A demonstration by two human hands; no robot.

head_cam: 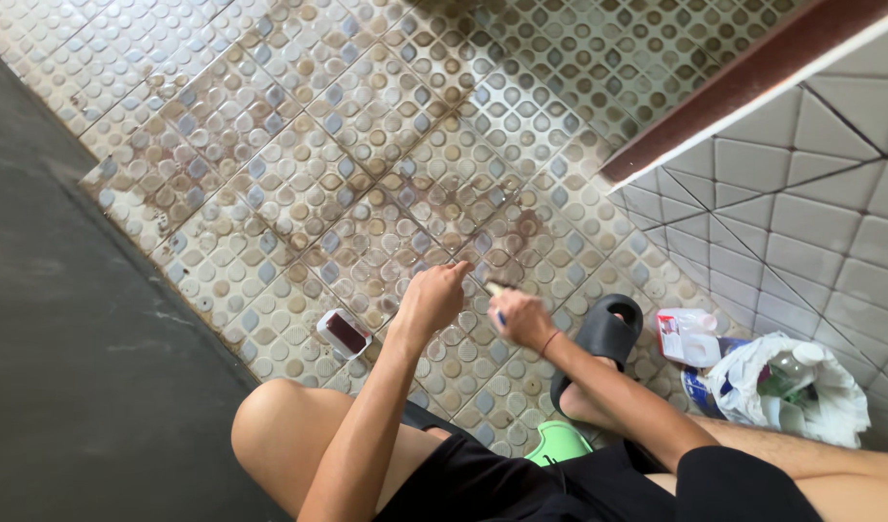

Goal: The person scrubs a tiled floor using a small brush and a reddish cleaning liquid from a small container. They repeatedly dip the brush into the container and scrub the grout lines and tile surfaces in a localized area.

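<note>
While our right hand has its fingers wrapped round a small brush that's mostly hidden, we can't tell what our loosely curled left hand holds over the floor tiles.

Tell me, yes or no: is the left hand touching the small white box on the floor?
No, the left hand is raised above the tiles, apart from the small white box.

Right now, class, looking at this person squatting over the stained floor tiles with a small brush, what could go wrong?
1. The right hand scrubs with a small brush close to the left hand, so knuckles might get scraped.
2. If the stained tiles are wet, the black sandal may slip.
3. The small box could get kicked.
</note>
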